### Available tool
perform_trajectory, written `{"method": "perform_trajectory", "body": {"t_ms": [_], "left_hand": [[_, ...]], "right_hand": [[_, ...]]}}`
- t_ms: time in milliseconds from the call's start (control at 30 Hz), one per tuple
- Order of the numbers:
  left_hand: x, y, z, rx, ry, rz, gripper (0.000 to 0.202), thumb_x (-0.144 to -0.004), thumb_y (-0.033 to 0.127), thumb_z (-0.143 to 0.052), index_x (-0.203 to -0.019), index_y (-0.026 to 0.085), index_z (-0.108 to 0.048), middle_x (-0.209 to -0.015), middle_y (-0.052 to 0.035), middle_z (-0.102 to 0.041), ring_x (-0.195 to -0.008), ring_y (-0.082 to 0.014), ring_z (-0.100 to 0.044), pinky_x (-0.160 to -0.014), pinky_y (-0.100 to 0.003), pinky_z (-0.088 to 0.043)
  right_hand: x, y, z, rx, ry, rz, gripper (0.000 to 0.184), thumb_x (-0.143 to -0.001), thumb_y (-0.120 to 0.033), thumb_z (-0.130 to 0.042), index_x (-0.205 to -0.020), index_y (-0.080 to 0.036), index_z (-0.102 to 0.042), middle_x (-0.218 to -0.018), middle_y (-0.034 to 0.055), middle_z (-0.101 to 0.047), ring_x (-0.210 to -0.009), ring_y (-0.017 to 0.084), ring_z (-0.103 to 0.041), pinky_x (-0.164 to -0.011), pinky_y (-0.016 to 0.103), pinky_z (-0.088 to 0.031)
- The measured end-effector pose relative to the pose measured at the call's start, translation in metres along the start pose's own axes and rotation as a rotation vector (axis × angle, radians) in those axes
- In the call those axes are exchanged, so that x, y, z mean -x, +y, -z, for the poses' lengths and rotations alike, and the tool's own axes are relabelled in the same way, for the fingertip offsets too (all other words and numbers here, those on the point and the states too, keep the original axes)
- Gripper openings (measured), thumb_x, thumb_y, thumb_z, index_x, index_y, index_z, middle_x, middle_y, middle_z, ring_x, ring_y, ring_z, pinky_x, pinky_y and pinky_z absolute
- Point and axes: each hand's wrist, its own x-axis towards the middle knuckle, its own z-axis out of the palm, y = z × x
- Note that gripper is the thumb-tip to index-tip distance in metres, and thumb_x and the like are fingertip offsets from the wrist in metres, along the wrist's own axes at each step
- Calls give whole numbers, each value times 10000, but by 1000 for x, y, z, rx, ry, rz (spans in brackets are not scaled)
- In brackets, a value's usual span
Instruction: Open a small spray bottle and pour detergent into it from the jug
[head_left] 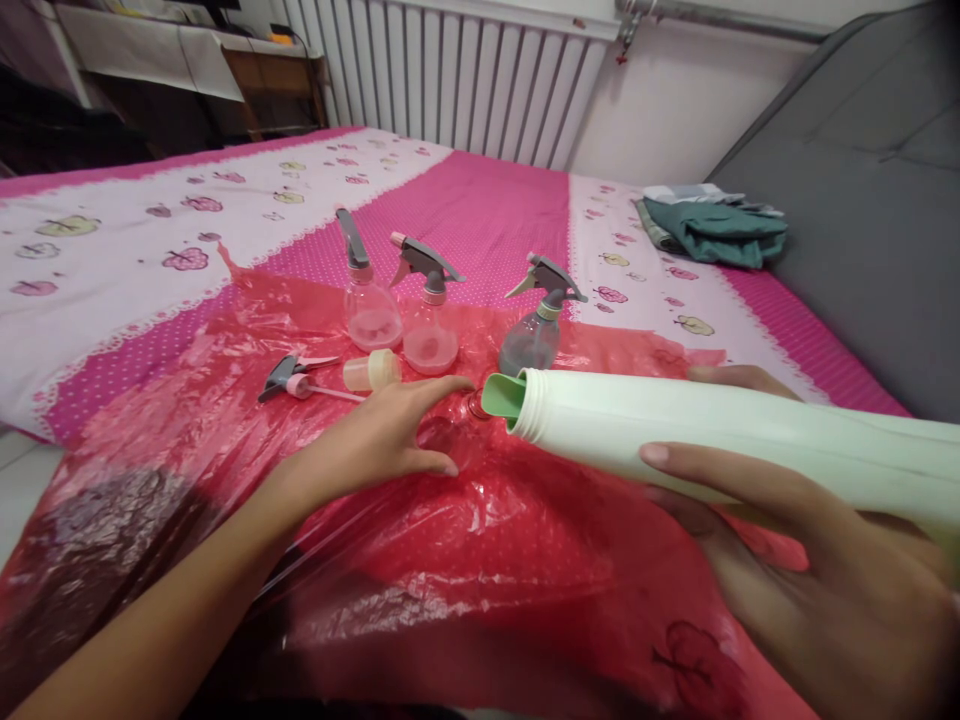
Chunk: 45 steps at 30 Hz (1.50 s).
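Observation:
My right hand (817, 560) grips a long pale green-white bottle (712, 420), tilted nearly level, its fingertips showing on the far side. A green spout-like piece (502, 396) sticks out of that bottle's mouth, right at the neck of a clear spray bottle (450, 435) without its head. Around this small bottle curve the thumb and fingers of my left hand (382, 435); the red sheet behind makes its outline and contents hard to see. To the left lie a loose grey and pink spray head (289, 382) with its tube and a small cream-capped container (371, 371).
Three spray bottles with heads on, two pinkish (373, 318) (430, 338) and one greyish (529, 342), stand just beyond. Thin red plastic sheeting (187, 400) covers part of the patterned bed (510, 200). Folded clothes (712, 225) lie by the grey headboard (862, 200); a radiator (450, 80) is behind.

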Motion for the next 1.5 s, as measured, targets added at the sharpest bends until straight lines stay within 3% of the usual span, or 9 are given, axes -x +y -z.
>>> {"method": "perform_trajectory", "body": {"t_ms": [133, 367, 567, 767, 1000, 1167, 1233, 1367, 1500], "left_hand": [[-1, 0, 0, -14, -1, 0, 851, -863, 366, -949, -1606, 285, -541, -1495, -119, -722, -1173, -370, -710, -955, -441, -551], [-1, -1, -1, 16, 1, -3, 859, -861, 331, -948, -1614, 269, -540, -1462, -121, -731, -1181, -368, -714, -974, -444, -551], [-1, 1, 1, 18, 5, 9, 848, -846, 352, -956, -1595, 279, -564, -1449, -110, -735, -1167, -368, -714, -970, -444, -553], [0, 1, 0, 21, -3, 19, 832, -859, 352, -945, -1594, 280, -562, -1417, -110, -746, -1171, -370, -713, -969, -445, -552], [0, 0, 0, 35, 7, 8, 829, -867, 372, -934, -1601, 285, -558, -1416, -111, -745, -1185, -375, -710, -982, -459, -554], [0, 0, 1, 38, 2, 3, 811, -876, 389, -923, -1593, 281, -559, -1449, -123, -738, -1180, -377, -718, -975, -461, -559], [0, 0, 1, 50, 7, -6, 808, -875, 403, -921, -1589, 288, -561, -1463, -121, -734, -1191, -377, -722, -979, -460, -562], [0, -1, 0, 56, -1, 6, 841, -862, 370, -936, -1603, 272, -550, -1494, -126, -722, -1224, -384, -721, -1003, -464, -557], [-1, 0, 0, 59, -6, 8, 858, -853, 361, -945, -1607, 270, -545, -1533, -128, -703, -1253, -390, -714, -1010, -465, -556]], "right_hand": [[-1, 0, 0, 37, 17, 22, 175, -1052, -245, -678, -1182, -337, -752, -1010, -35, -734, -614, 100, -517, -722, 297, -416], [0, -1, 0, 13, -15, -2, 226, -1029, -205, -709, -1218, -328, -730, -1589, -53, -601, -956, 135, -728, -801, 301, -435], [-1, -1, 2, 51, 17, 29, 194, -1036, -222, -690, -1191, -326, -742, -923, -8, -703, -662, 139, -554, -659, 297, -346], [-1, -2, 3, 102, -5, 6, 213, -1052, -209, -655, -1194, -353, -722, -795, -2, -622, -580, 138, -424, -628, 290, -307], [-1, -3, 1, 27, -15, -34, 252, -1031, -192, -691, -1216, -361, -721, -1229, -16, -736, -794, 144, -653, -859, 310, -463], [0, -1, 0, 101, 26, 11, 221, -1033, -238, -692, -1204, -357, -764, -926, -32, -737, -597, 123, -558, -924, 335, -571], [1, -1, -1, 74, 17, 2, 237, -1021, -231, -710, -1214, -356, -767, -1150, -40, -778, -725, 134, -674, -1042, 342, -581], [3, 1, 0, -8, -8, -18, 276, -998, -201, -738, -1231, -347, -757, -1615, -67, -576, -1096, 176, -762, -1133, 322, -531], [1, 2, 1, 69, 28, 31, 254, -999, -218, -731, -1215, -343, -778, -1050, -32, -768, -656, 124, -599, -872, 307, -546]]}}
